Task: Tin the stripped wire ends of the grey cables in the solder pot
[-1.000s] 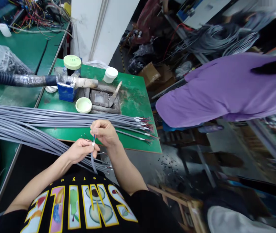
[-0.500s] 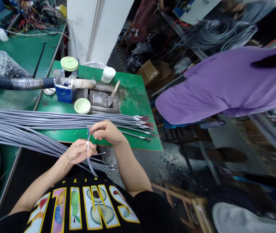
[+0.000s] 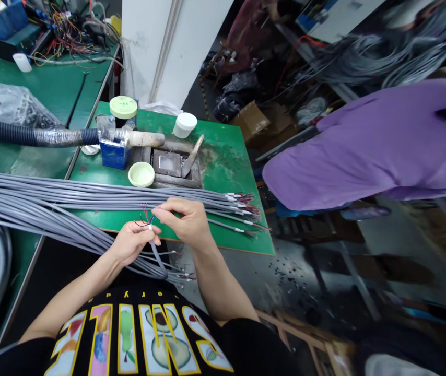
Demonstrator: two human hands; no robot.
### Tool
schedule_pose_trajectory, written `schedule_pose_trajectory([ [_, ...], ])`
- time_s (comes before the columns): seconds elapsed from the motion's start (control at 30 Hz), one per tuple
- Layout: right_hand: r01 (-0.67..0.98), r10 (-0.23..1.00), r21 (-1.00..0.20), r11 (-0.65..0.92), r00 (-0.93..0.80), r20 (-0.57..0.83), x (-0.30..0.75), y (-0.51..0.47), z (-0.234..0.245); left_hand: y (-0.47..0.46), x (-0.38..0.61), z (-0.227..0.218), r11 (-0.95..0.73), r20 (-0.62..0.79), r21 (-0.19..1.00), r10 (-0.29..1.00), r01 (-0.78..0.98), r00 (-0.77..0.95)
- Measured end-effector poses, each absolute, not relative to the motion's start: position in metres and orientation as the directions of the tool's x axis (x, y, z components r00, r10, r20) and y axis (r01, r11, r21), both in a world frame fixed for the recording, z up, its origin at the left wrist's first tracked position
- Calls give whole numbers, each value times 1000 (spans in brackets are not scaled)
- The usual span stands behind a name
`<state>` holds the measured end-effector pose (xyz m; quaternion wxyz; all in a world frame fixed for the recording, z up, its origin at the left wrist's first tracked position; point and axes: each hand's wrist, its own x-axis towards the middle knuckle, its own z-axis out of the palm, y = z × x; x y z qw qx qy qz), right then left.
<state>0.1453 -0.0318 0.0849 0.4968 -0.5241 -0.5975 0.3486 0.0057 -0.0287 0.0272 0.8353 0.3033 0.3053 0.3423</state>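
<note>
The left hand (image 3: 132,242) clamps the springy grey cable (image 3: 155,252) below its limp coloured wires (image 3: 145,215); whether the right hand (image 3: 186,222) grips them, I can't tell.

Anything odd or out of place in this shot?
Small black bits lie scattered across the floor right of the green bench. They look like spilled debris, though they are too small to identify.
</note>
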Motion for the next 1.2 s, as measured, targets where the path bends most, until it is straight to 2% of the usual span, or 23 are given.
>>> schedule_pose_trajectory([
  [0.1,322,942,-907,271,106,318,148,-39,78,-25,4,29,591,-320,679,773,-436,548],
  [0.2,411,895,-836,364,96,436,155,-44,69,-21,1,32,607,-339,634,775,-478,534],
  [0.27,481,837,-740,470,23,547,161,-47,64,-18,0,34,618,-347,611,770,-494,535],
  [0.37,567,725,-529,631,-189,662,167,-50,54,-14,0,37,627,-341,578,767,-522,544],
  [0.47,598,648,-368,712,-357,673,169,-51,48,-11,1,39,633,-327,544,764,-550,556],
  [0.53,602,634,-338,723,-384,671,169,-49,49,-10,3,40,617,-325,557,778,-556,538],
  [0.6,617,665,-384,688,-322,674,169,-45,55,-10,4,40,572,-323,621,810,-537,490],
  [0.67,624,738,-500,601,-193,647,168,-38,65,-12,6,40,518,-313,700,841,-491,441],
  [0.73,592,833,-645,483,-84,547,165,-29,75,-14,7,40,478,-295,758,858,-444,420],
  [0.8,518,916,-773,366,-51,399,159,-21,81,-16,8,40,450,-272,796,864,-406,425],
  [0.87,437,962,-860,263,-50,268,153,-13,85,-18,9,40,432,-257,821,864,-374,433],
  [0.93,369,979,-908,197,-27,201,148,-8,85,-19,9,40,430,-262,832,862,-351,435],
  [1.07,280,978,-941,188,36,207,143,-7,82,-20,10,40,437,-274,830,861,-347,429],
  [1.2,288,926,-898,332,84,369,143,-12,77,-19,9,37,432,-267,818,870,-381,413],
])
